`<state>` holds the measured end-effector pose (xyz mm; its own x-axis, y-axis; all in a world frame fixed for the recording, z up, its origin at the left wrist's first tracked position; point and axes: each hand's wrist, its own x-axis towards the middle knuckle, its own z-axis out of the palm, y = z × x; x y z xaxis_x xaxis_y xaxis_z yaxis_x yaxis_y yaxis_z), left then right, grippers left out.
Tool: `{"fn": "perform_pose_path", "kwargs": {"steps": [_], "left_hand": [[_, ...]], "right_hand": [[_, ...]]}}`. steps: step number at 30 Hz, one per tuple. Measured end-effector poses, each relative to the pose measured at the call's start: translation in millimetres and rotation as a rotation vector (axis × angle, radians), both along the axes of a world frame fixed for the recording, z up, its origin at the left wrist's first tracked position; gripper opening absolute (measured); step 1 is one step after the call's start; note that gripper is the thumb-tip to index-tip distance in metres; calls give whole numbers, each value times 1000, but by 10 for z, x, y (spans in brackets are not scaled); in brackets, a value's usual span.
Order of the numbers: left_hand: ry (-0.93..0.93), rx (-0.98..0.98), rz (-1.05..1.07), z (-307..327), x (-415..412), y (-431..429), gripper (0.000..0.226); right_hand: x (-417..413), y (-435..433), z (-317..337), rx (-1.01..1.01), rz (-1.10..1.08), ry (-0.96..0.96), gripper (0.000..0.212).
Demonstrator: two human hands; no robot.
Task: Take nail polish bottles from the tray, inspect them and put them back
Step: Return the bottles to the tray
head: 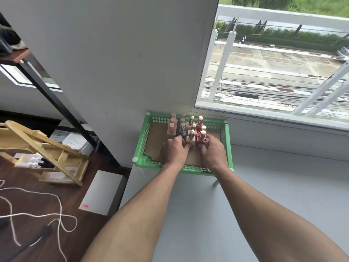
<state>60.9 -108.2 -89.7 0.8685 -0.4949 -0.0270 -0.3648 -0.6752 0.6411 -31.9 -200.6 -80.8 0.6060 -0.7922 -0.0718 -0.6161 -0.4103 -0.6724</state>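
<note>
A green perforated tray (139, 148) sits on the grey table against the wall. Several nail polish bottles stand upright in rows at its far middle: pink-capped ones (171, 129), blue ones with gold caps (182, 129), beige ones (191, 136) and red ones (199, 122). My left hand (174, 151) is inside the tray, fingers curled against the front beige bottle. My right hand (212, 153) is beside it, fingers closed around the front red bottle (201, 137), which stands on the tray floor. The bottle bases are partly hidden by my fingers.
The grey table (198, 214) runs toward me and to the right under a large window (273, 72). A white wall (122, 72) rises behind the tray. On the floor to the left are a wooden rack (43, 154), a white cord (37, 216) and a white panel (102, 193).
</note>
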Motion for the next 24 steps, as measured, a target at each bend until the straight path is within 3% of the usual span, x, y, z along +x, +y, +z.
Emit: {"fn": "perform_pose_path", "kwargs": {"steps": [24], "left_hand": [[167, -100, 62, 73, 32, -38, 27]], "right_hand": [[116, 29, -70, -49, -11, 21, 21]]}}
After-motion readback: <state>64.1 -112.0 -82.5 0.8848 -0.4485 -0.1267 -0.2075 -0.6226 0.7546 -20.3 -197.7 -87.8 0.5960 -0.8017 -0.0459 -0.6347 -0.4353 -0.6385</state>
